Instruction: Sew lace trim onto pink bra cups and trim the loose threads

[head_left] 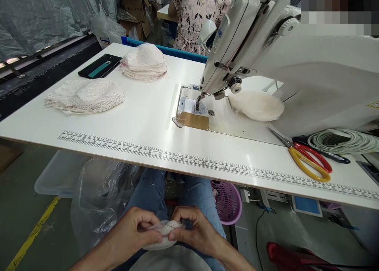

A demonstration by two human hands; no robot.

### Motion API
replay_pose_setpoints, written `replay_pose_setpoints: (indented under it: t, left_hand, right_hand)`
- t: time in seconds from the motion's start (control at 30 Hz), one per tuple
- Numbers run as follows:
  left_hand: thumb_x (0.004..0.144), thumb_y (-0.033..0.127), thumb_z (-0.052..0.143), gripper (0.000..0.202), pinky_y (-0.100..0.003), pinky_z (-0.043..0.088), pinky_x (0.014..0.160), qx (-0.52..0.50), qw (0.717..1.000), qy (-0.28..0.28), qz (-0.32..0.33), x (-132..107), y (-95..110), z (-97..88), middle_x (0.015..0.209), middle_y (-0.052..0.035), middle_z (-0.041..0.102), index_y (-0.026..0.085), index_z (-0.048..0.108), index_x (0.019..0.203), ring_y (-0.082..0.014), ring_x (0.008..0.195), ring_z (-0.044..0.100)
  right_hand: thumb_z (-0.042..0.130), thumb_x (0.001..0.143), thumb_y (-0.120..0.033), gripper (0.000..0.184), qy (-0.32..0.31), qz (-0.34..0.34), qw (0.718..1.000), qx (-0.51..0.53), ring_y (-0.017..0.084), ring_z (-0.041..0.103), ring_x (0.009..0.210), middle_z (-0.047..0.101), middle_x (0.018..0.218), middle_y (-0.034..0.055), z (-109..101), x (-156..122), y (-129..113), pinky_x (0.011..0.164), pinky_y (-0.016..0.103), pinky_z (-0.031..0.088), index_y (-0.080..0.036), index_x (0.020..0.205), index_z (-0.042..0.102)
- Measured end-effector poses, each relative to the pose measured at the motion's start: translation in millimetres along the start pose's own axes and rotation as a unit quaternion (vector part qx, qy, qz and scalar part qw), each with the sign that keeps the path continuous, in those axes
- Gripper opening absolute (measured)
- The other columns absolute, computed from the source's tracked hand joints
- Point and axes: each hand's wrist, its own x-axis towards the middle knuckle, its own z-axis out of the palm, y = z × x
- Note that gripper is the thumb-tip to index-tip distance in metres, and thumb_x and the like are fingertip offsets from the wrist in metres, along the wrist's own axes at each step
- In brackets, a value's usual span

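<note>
Above my lap, my left hand (143, 228) and my right hand (191, 226) pinch a small white fabric piece (161, 245) between thumbs and fingers. Its edge looks lacy and bunched where the two thumbs come close together; part of it is hidden behind the fingers. Both hands are below the front edge of the sewing table (142, 133). On the table stands a sewing machine (227, 46), its presser foot (198, 102) over the metal plate. Left of it lie two stacks of white fabric pieces, a lacy stack (85, 96) and a rounder stack (144, 62).
A cream padded oval (256, 105) lies under the machine arm. Scissors (310, 160) with red and yellow handles rest beside a coiled cable (343, 141). A black phone-like case (100, 66) lies at the back left. A purple basket (229, 202) stands below. Another person (192, 18) is beyond the table.
</note>
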Motion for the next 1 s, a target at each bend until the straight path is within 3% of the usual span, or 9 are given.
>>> replay_pose_setpoints:
  t: [0.13,0.3,0.47,0.67,0.83,1.0]
  left_hand:
    - [0.067,0.029,0.065,0.017,-0.02,0.022,0.049,0.005,1.0,0.008,0.006,0.6,-3.2,-1.1,0.051,0.0076,0.035,0.012,0.065,0.064,-0.0088,0.052,0.027]
    - [0.065,0.029,0.066,0.018,-0.02,0.022,0.049,-0.025,0.999,-0.023,-0.007,1.6,-0.1,-0.9,0.052,0.0069,0.04,0.012,0.068,0.071,-0.0092,0.053,0.029]
    - [0.069,0.032,0.064,0.022,-0.021,0.02,0.046,0.019,1.0,0.005,0.008,2.7,5.2,1.6,0.048,0.0083,0.029,0.012,0.069,0.064,-0.0082,0.049,0.021]
    - [0.07,0.031,0.063,0.023,-0.021,0.021,0.046,0.004,1.0,0.006,0.008,4.1,6.0,0.9,0.046,0.0084,0.028,0.011,0.071,0.063,-0.0079,0.049,0.02]
    - [0.069,0.031,0.064,0.022,-0.02,0.023,0.047,0.003,1.0,0.009,0.0,5.3,4.2,1.0,0.047,0.0072,0.037,0.011,0.071,0.066,-0.0078,0.05,0.023]
    - [0.068,0.03,0.063,0.021,-0.019,0.03,0.05,0.008,1.0,0.018,0.004,4.7,6.5,2.4,0.05,0.0046,0.053,0.011,0.071,0.069,-0.0085,0.049,0.037]
  right_hand:
    - [0.071,0.069,-0.049,0.037,0.006,-0.004,1.0,-0.013,0.01,0.042,0.057,0.051,0.059,-0.0024,0.8,0.7,0.6,0.054,0.022,0.031,-0.014,0.061,0.059]
    - [0.071,0.069,-0.05,0.038,-0.004,-0.005,1.0,-0.03,0.009,0.04,0.056,0.049,0.058,-0.0035,1.1,1.0,0.7,0.053,0.022,0.03,-0.015,0.062,0.059]
    - [0.071,0.07,-0.048,0.037,0.001,-0.007,0.999,-0.033,0.01,0.04,0.056,0.048,0.057,-0.0034,1.0,0.1,2.3,0.053,0.022,0.03,-0.015,0.062,0.059]
    - [0.071,0.069,-0.049,0.037,-0.017,0.024,1.0,0.002,0.009,0.038,0.057,0.047,0.058,-0.0034,-1.8,0.4,1.1,0.052,0.021,0.029,-0.014,0.063,0.06]
    - [0.076,0.064,-0.047,0.034,-0.032,0.037,0.999,0.019,0.01,0.038,0.058,0.049,0.061,-0.0039,-5.5,-1.2,-1.9,0.054,0.021,0.029,-0.016,0.071,0.063]
    - [0.07,0.072,-0.048,0.034,0.001,0.009,1.0,-0.006,0.011,0.043,0.061,0.051,0.061,-0.0023,-4.5,0.0,2.0,0.058,0.023,0.033,-0.015,0.065,0.063]
